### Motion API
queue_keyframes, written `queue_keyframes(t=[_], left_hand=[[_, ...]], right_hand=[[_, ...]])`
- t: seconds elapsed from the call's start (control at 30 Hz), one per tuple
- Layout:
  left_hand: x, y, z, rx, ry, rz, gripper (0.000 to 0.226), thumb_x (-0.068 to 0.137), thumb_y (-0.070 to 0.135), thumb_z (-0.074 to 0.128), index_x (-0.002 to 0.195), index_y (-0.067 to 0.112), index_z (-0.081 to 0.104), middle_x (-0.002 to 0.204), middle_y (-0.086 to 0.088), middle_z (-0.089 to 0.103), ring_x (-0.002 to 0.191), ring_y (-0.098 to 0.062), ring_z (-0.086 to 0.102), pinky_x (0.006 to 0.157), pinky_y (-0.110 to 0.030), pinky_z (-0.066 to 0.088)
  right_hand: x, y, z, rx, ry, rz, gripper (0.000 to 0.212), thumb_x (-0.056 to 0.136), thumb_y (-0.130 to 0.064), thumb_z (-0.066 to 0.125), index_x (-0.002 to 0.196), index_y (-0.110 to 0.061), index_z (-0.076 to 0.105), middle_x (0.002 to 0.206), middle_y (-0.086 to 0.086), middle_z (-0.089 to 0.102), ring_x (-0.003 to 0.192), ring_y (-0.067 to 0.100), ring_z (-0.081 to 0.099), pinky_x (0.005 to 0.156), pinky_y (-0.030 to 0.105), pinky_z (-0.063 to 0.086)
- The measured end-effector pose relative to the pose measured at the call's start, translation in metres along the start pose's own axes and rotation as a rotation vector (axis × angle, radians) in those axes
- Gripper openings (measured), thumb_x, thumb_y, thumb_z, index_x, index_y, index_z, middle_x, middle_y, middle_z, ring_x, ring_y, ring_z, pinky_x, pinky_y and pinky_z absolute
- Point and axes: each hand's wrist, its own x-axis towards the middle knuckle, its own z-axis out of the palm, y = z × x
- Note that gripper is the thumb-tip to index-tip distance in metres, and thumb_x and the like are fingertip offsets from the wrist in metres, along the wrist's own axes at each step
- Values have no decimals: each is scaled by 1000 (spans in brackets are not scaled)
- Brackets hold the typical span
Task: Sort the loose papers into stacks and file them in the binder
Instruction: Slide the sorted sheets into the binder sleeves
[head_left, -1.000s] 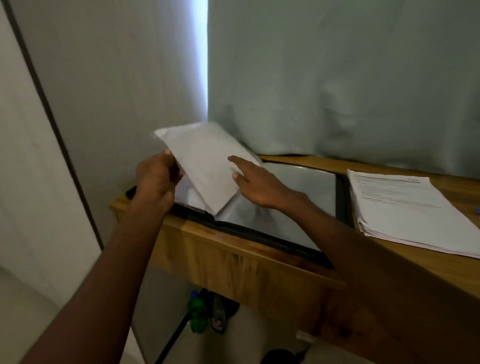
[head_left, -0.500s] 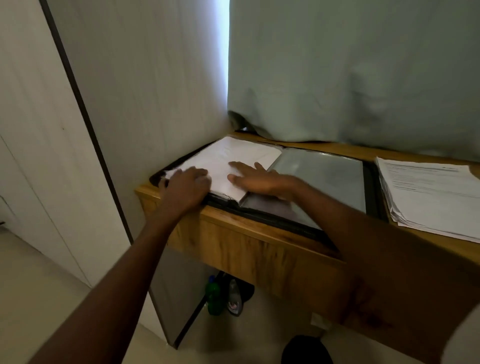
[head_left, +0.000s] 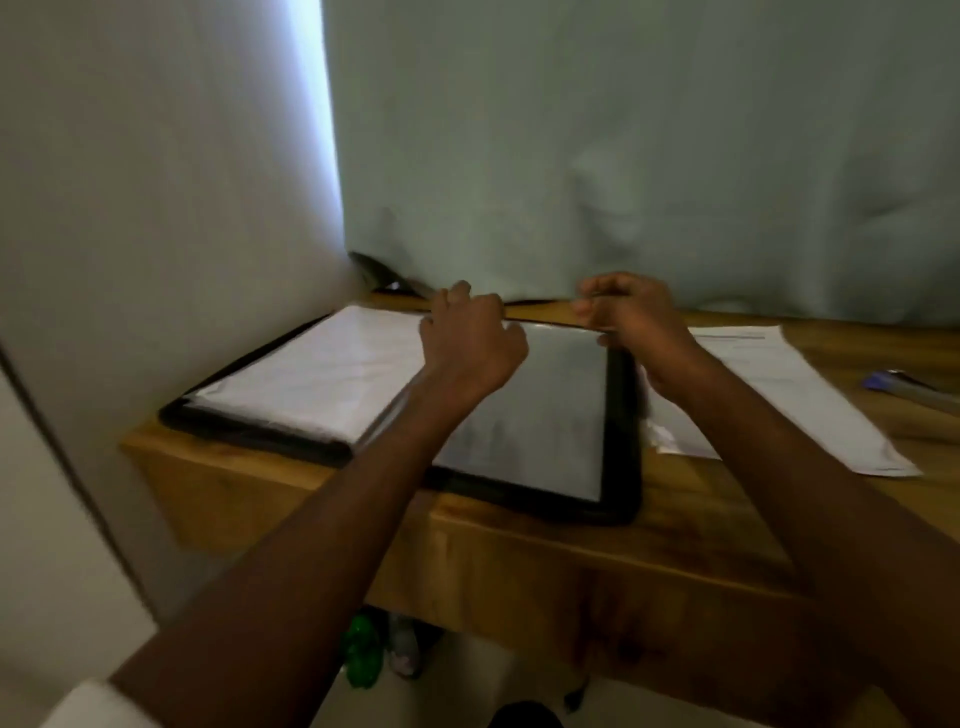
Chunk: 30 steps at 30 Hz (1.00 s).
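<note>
I take the open binder (head_left: 618, 447) as my landmark: it lies flat on the wooden desk (head_left: 675, 525), its left edge near the wall. On its left half sits a thick white block of filed papers (head_left: 322, 374), which I judge to be work already done; its right half shows a clear sleeve (head_left: 540, 415), glossy and, as far as I can tell, with nothing in it yet. Just right of the binder, touching or nearly touching its black border, the loose stack (head_left: 769, 395) waits on the desk, so I judge a good share is left to file. Farther right of the binder lies a pen (head_left: 914, 389). At the binder's far edge my left hand (head_left: 472, 343) and right hand (head_left: 634, 317) both have curled fingers at the top of the sleeve, apparently pinching its upper edge to open it, though motion blur keeps me from being sure of either grip.
</note>
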Motion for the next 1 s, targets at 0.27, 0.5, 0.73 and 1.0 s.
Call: queue_keyframes(t=[0.27, 0.5, 0.73, 1.0], left_hand=[[37, 137, 106, -6, -206, 93, 49, 96, 49, 51, 123, 11, 63, 138, -18, 49, 132, -36, 39, 104, -40, 38], [61, 156, 174, 211, -268, 106, 72, 96, 68, 42, 134, 9, 57, 140, -23, 45, 130, -41, 39, 101, -47, 41], [79, 121, 178, 14, -287, 67, 61, 74, 76, 40, 92, 20, 55, 120, -18, 63, 118, -39, 55, 95, -45, 48], [73, 124, 178, -157, -265, 15, 53, 77, 76, 50, 75, 23, 54, 110, -13, 67, 110, -34, 62, 91, -43, 53]], right_hand=[[37, 68, -160, -609, 382, 74, 21, 82, -2, 63, 88, -16, 77, 100, 7, 76, 98, 25, 69, 89, 34, 51], [49, 100, -198, -1038, 270, 168, 23, 83, -26, 60, 96, -8, 65, 108, 17, 65, 105, 38, 64, 77, 33, 46], [45, 89, -196, -1103, 113, 282, 29, 89, -27, 65, 113, -11, 68, 120, 11, 67, 111, 31, 62, 86, 34, 48], [51, 89, -216, -425, 341, 370, 30, 84, -12, 80, 103, 0, 62, 103, 15, 65, 76, 21, 58, 58, 27, 41]])
